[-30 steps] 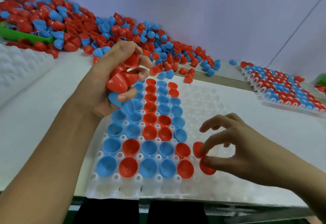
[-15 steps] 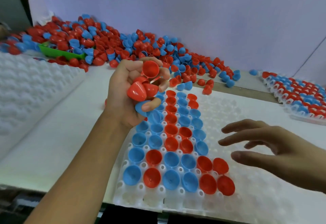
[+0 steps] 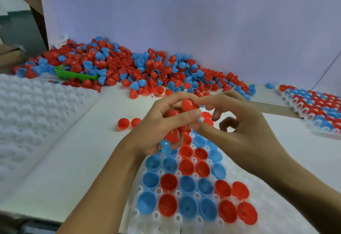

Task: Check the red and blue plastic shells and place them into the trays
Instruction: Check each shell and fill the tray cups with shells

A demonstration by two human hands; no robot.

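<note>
Hands meet above the far end of the white plastic tray with round pockets [image 3: 265, 215]. The left hand [image 3: 156, 123] is curled closed around a clutch of shells: at least three red and one blue show between its fingers. One red dome-shaped plastic shell [image 3: 189, 105] sits at the top of that clutch, resting on the left thumb, with the right hand's index fingertip [image 3: 203, 101] touching its upper side. The right hand [image 3: 245, 128] has thumb and index extended toward this shell; its other fingers are bent loosely and apart.

The near two tray rows each hold six shells, open side up, ordered blue, red, blue, blue, red, red. Rows farther back are partly hidden by the hands.

Two loose red shells [image 3: 129, 123] lie side by side on the white work surface [image 3: 64, 150], left of the hands. A large pile of red and blue shells [image 3: 147, 71] lies against the back wall, partly covering a green plastic bin [image 3: 73, 74]. A second filled tray [image 3: 313, 104] sits at far right.
</note>
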